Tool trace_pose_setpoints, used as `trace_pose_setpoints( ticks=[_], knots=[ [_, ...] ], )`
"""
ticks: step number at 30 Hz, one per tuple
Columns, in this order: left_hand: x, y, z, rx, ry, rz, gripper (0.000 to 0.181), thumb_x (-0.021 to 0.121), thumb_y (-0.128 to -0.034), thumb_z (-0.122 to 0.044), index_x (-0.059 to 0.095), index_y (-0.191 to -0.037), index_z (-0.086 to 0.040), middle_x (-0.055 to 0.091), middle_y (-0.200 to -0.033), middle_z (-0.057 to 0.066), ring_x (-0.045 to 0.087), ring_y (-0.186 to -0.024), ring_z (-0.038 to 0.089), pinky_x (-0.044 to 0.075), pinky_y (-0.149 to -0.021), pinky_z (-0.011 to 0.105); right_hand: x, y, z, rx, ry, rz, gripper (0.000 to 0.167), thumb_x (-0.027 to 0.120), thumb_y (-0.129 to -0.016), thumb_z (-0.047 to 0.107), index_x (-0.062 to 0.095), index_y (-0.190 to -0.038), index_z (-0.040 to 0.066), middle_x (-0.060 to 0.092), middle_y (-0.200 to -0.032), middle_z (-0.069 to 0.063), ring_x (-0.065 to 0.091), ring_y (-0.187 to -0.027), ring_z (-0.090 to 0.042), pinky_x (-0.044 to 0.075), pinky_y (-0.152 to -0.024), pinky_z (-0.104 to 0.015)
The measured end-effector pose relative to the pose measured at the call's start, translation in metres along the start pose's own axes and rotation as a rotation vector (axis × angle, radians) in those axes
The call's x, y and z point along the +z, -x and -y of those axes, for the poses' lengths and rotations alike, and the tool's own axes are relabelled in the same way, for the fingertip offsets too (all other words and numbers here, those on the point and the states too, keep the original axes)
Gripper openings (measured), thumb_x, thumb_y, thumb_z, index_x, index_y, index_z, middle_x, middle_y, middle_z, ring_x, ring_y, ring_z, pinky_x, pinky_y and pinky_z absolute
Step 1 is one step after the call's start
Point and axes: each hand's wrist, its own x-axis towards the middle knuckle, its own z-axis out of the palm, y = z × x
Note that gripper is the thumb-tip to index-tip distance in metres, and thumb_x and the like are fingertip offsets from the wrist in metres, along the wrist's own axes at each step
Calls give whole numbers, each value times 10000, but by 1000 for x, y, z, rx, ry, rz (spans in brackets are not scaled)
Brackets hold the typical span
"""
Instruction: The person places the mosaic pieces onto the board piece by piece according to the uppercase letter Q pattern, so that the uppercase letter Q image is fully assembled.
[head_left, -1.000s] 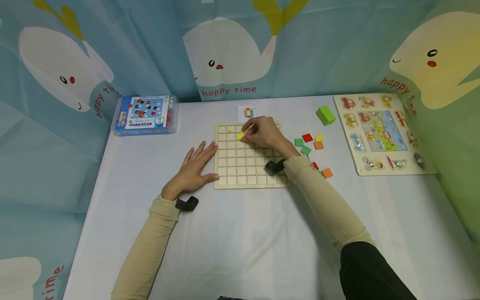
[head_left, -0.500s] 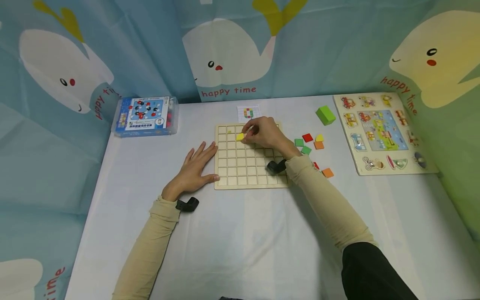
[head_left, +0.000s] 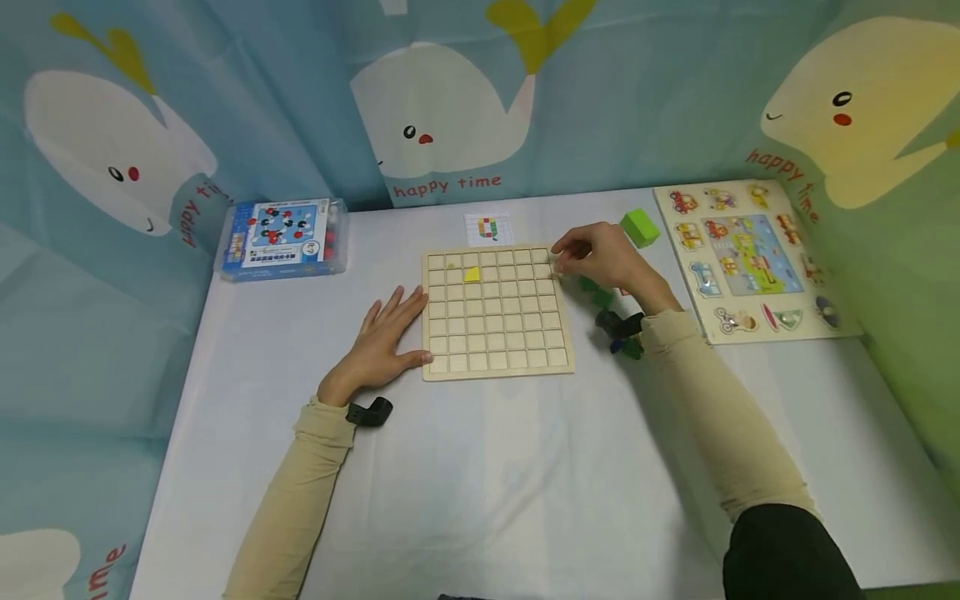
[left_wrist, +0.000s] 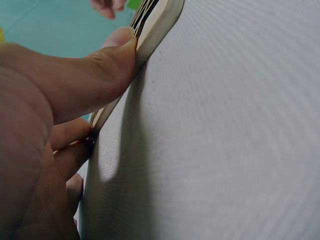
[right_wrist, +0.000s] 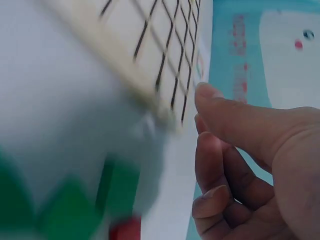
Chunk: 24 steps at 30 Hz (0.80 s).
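Note:
A yellow piece (head_left: 472,275) lies in the second row of the wooden grid board (head_left: 476,376). My left hand (head_left: 381,342) lies flat beside the board with fingers spread, its thumb and fingertips touching the left edge. In the left wrist view the thumb (left_wrist: 95,75) presses against that edge. Over the board's upper right corner hovers my right hand (head_left: 603,257), fingers loosely curled and nothing visible between them. Green pieces (right_wrist: 70,212) and a red piece (right_wrist: 126,229) show blurred in the right wrist view; the right hand and wrist partly hide the loose pieces in the head view.
A small card with a coloured pattern (head_left: 487,229) lies behind the board. The green block (head_left: 640,227) stands at the back right, near a wooden picture puzzle (head_left: 697,317). At the back left is a clear box with a blue label (head_left: 281,265).
My right hand has left the yellow piece, which stays on the board, and moved right to the board's upper right corner. The left hand keeps its place at the edge. The head view has shifted slightly.

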Motion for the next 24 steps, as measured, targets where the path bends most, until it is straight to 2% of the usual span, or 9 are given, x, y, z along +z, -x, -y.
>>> trace_pose_setpoints(
  ticks=[6, 11, 19, 24],
  knots=[
    [-2, 1, 0, 4, 13, -5, 978, 803, -950, -316, 220, -1704, -98, 144, -1790, 68, -13, -1667, 314, -76, -1303, 565, -24, 19, -25, 80, 33, -24, 231, 777, -964, 121, 784, -1164, 7, 740, -1025, -177, 652, -950, -303, 464, -736, -244],
    [-3, 1, -1, -1, 18, -2, 975, 803, -952, -302, 217, -1704, -100, 146, -1789, 66, -12, -1667, 311, -79, -1303, 562, -34, 32, -43, 132, 62, -7, 285, 798, -957, 146, 774, -1208, 13, 740, -1101, -201, 648, -1000, -318, 472, -800, -316],
    [-4, 1, -3, 1, 13, -10, 969, 804, -950, -301, 229, -1700, -90, 150, -1787, 77, -1, -1665, 327, -69, -1301, 578, -35, 39, -57, 203, 61, 41, 297, 761, -976, 129, 762, -1257, 33, 713, -1207, -222, 584, -1021, -334, 471, -808, -354],
    [-3, 1, -2, -1, 15, -4, 977, 809, -945, -301, 227, -1702, -97, 147, -1789, 68, -5, -1667, 317, -73, -1304, 565, -32, 40, -59, 186, 62, 40, 315, 769, -963, 125, 761, -1266, 37, 710, -1184, -220, 586, -998, -320, 470, -790, -320]
  ],
)
